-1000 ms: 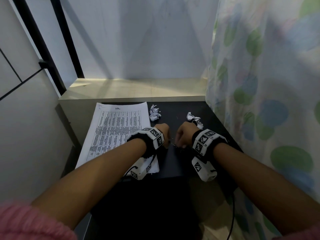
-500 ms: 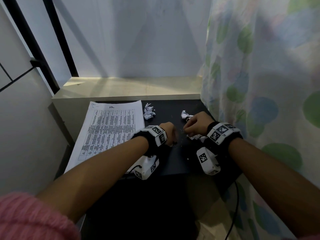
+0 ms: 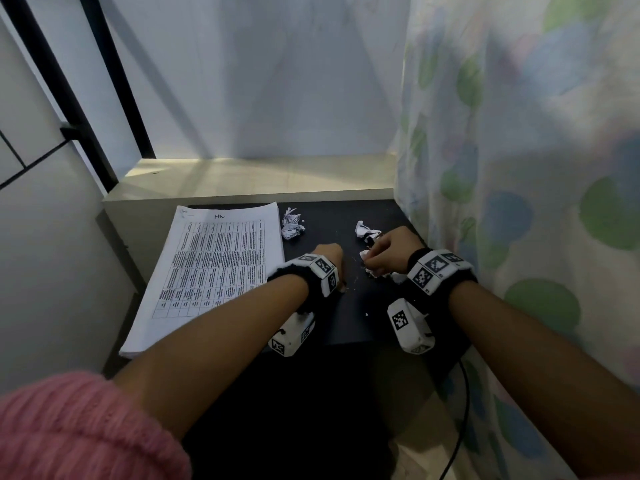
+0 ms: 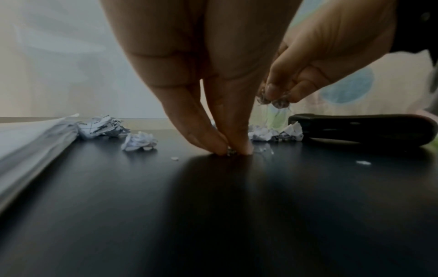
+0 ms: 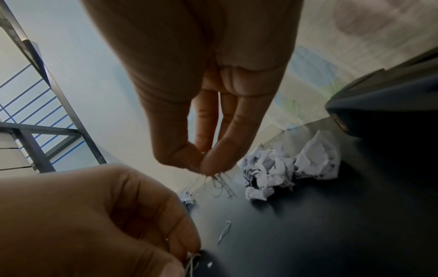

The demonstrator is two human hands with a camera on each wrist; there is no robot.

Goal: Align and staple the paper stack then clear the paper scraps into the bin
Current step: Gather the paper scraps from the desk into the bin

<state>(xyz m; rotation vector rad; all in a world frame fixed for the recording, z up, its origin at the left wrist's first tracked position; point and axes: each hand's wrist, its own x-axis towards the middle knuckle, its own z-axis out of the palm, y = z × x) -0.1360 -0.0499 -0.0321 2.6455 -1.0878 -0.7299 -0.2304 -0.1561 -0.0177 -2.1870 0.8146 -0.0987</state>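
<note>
The printed paper stack (image 3: 214, 265) lies flat on the left of the black table (image 3: 346, 323). My left hand (image 4: 231, 151) is fingertips-down on the table, pinching small bent staples (image 4: 229, 153). My right hand (image 5: 203, 166) hovers just right of it and pinches a tuft of bent staples (image 5: 219, 180). Crumpled paper scraps (image 3: 292, 225) sit beside the stack's far corner. More scraps (image 5: 284, 168) lie under and beyond my right hand (image 3: 377, 258). A black stapler (image 4: 362, 129) lies at the right, behind those scraps.
One loose bent staple (image 5: 224, 232) and tiny white flecks (image 4: 362, 162) lie on the table between my hands. A dotted curtain (image 3: 519, 202) hangs along the right edge. A pale ledge (image 3: 256, 178) and wall close off the back. No bin is in view.
My right hand has drawn away from the left, moving right and slightly up over the scraps with staples pinched. The left hand stays at the same spot on the table.
</note>
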